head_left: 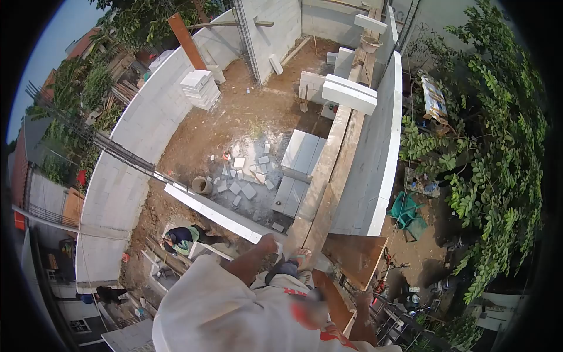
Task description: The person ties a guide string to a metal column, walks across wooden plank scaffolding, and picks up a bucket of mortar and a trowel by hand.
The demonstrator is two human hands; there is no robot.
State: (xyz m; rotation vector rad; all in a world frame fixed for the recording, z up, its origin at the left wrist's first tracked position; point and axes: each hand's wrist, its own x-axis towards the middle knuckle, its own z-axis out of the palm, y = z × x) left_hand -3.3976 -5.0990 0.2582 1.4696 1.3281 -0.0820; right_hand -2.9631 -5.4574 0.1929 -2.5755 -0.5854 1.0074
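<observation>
My left hand (268, 244) is at the near end of a low white block wall (214, 214), beside the plank walkway. Its fingers look bent, but they are too small to make out, and I cannot tell whether it touches the wall. Down at my right side, my right hand (364, 300) is close to the lower edge of a brown board (356, 256); its fingers are not clear. My foot (302, 256) in a sandal stands on the wooden planks (324, 186). Further along, white blocks (350, 95) lie across these planks.
A tall white wall (375, 170) runs along the planks' right side. Far below on the left are stacked blocks (302, 154), broken block pieces (240, 182) and a bucket (202, 185). A person (185, 239) bends near timber at lower left. Rebar (99, 135) sticks out at left.
</observation>
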